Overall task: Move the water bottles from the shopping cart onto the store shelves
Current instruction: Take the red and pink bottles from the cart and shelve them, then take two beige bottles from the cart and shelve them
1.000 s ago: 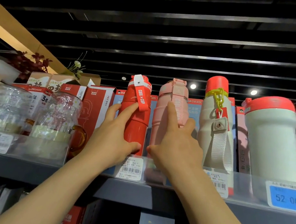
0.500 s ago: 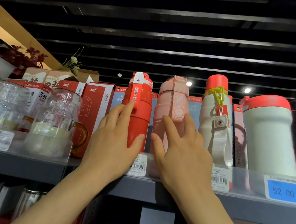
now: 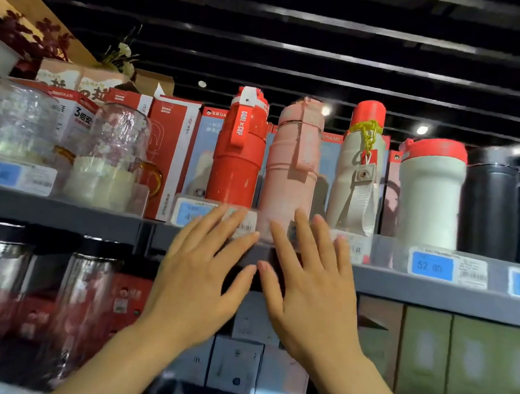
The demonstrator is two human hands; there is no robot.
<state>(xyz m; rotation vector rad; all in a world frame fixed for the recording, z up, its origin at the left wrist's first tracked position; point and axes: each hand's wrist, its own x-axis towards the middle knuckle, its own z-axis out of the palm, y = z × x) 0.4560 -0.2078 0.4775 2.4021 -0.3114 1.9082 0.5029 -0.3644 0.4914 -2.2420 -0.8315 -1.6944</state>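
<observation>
Hands spread and empty, the left hand (image 3: 198, 274) and right hand (image 3: 309, 289) hover near the shelf (image 3: 437, 294) edge, below the red bottle (image 3: 238, 147) and pink bottle (image 3: 291, 164) standing upright side by side; placement looks complete, so the unseen cart's next bottle awaits.

The scene is rather dim, with a dark ceiling (image 3: 306, 37). Small round spot lamps (image 3: 422, 130) shine from above and make soft glare. The whole picture is softened by motion blur; the price labels (image 3: 431, 266) are hard to read. Straight lines bend near the edges, and the lower shelf (image 3: 40, 300) lies in shadow.
</observation>
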